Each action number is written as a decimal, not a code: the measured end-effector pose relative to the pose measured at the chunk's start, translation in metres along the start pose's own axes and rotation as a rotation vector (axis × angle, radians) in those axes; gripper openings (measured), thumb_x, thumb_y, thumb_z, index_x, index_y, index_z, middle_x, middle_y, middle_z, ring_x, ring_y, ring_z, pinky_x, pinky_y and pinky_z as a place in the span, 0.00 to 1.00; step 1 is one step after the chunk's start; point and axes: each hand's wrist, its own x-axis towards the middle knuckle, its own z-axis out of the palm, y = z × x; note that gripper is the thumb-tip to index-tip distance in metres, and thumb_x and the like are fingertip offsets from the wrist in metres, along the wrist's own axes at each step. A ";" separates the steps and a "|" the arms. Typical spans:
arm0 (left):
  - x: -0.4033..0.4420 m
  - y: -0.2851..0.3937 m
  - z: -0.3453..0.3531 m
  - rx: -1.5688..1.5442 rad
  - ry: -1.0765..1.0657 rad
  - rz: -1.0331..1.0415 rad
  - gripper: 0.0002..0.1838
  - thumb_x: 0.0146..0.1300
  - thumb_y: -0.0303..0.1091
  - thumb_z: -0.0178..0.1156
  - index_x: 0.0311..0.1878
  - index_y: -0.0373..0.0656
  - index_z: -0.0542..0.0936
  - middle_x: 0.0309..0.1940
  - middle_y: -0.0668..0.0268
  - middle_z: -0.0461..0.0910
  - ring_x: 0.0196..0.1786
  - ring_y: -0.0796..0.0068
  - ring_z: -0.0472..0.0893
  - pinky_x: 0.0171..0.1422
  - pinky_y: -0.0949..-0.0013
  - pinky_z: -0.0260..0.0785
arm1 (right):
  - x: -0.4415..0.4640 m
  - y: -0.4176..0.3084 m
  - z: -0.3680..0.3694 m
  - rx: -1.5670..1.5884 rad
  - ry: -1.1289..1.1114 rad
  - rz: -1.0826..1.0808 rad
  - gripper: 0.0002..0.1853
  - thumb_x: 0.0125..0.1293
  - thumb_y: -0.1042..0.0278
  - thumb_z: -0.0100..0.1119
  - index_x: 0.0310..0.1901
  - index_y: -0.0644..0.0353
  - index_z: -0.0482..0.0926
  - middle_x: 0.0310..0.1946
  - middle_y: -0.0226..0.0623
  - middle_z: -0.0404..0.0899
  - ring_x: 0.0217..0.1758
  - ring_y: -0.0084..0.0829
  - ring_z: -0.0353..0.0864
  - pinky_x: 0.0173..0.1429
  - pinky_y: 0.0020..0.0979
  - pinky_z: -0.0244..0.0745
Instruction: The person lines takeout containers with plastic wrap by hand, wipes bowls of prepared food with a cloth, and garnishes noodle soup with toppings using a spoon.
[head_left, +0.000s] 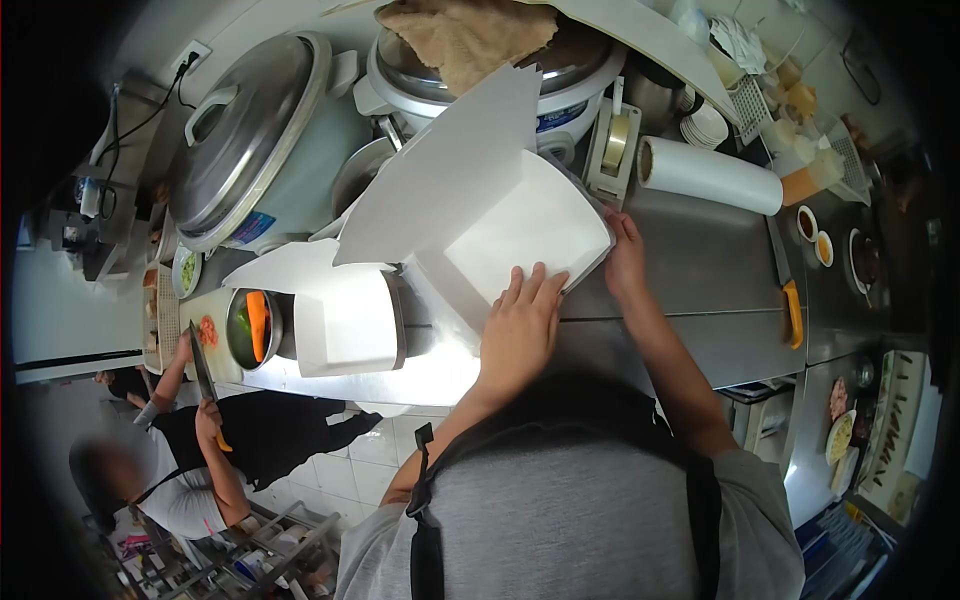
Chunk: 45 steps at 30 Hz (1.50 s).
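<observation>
A large white folding box (520, 215) stands with its lid flap raised on the steel counter (690, 260) in front of me. My left hand (520, 320) lies with spread fingers over the box's near wall, fingertips reaching inside. At the box's right corner is my right hand (625, 250), its fingers pressed together on the cardboard edge. A smaller white box (345, 320) sits open to the left, its lid folded back.
Two rice cookers (255, 140) (570, 95) stand behind. A plastic roll (710, 175) and a tape dispenser (612, 140) lie right, then an orange-handled knife (792, 312). At left, a co-worker (190, 480) holds a knife (201, 365) over a cutting board (210, 310) beside a bowl (272, 325).
</observation>
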 end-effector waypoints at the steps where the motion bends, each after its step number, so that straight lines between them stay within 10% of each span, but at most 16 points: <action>1: 0.000 0.000 0.000 -0.004 -0.005 -0.001 0.16 0.70 0.33 0.49 0.59 0.46 0.73 0.59 0.51 0.74 0.62 0.42 0.71 0.57 0.50 0.70 | 0.001 0.002 -0.002 -0.004 0.015 0.016 0.08 0.67 0.67 0.56 0.42 0.63 0.79 0.44 0.33 0.79 0.50 0.26 0.76 0.60 0.28 0.67; 11: 0.002 -0.002 0.001 -0.037 -0.022 0.006 0.16 0.69 0.32 0.50 0.59 0.45 0.73 0.58 0.49 0.74 0.62 0.44 0.72 0.59 0.52 0.71 | 0.064 0.043 -0.039 0.167 0.010 0.416 0.12 0.63 0.65 0.56 0.43 0.63 0.80 0.39 0.38 0.82 0.45 0.32 0.80 0.54 0.32 0.72; 20: -0.003 -0.003 0.005 -0.031 -0.001 0.020 0.17 0.69 0.33 0.51 0.59 0.44 0.72 0.58 0.48 0.74 0.63 0.45 0.71 0.60 0.53 0.70 | 0.029 -0.050 -0.061 -0.259 -0.130 0.326 0.10 0.69 0.65 0.52 0.39 0.63 0.78 0.38 0.35 0.81 0.44 0.28 0.80 0.52 0.27 0.74; 32: 0.005 0.020 -0.038 -1.096 0.117 -0.142 0.13 0.64 0.29 0.62 0.50 0.38 0.81 0.48 0.58 0.81 0.49 0.72 0.79 0.55 0.70 0.70 | -0.126 -0.148 0.058 -0.930 -0.577 -0.761 0.05 0.62 0.70 0.62 0.36 0.61 0.79 0.36 0.38 0.81 0.43 0.30 0.79 0.50 0.31 0.72; 35: -0.007 0.015 -0.035 -1.087 0.345 -0.152 0.06 0.62 0.21 0.62 0.41 0.37 0.84 0.39 0.62 0.83 0.41 0.81 0.79 0.48 0.78 0.70 | -0.135 -0.138 0.065 -0.946 -0.651 -0.714 0.08 0.64 0.70 0.61 0.43 0.62 0.82 0.37 0.37 0.83 0.44 0.27 0.80 0.52 0.28 0.73; 38: -0.021 0.009 -0.046 -0.905 0.513 -0.200 0.05 0.62 0.25 0.63 0.41 0.38 0.85 0.35 0.65 0.84 0.38 0.83 0.78 0.42 0.80 0.68 | -0.126 -0.118 0.046 -0.433 -0.415 -0.053 0.13 0.66 0.71 0.60 0.50 0.64 0.82 0.41 0.35 0.84 0.46 0.23 0.81 0.54 0.25 0.73; 45: -0.033 0.030 -0.058 -1.289 0.362 -0.321 0.12 0.63 0.31 0.64 0.48 0.39 0.84 0.33 0.70 0.83 0.30 0.91 0.71 0.30 0.82 0.59 | -0.136 -0.112 0.059 -0.406 -0.749 0.038 0.14 0.66 0.71 0.61 0.51 0.66 0.81 0.42 0.36 0.84 0.47 0.22 0.81 0.54 0.24 0.74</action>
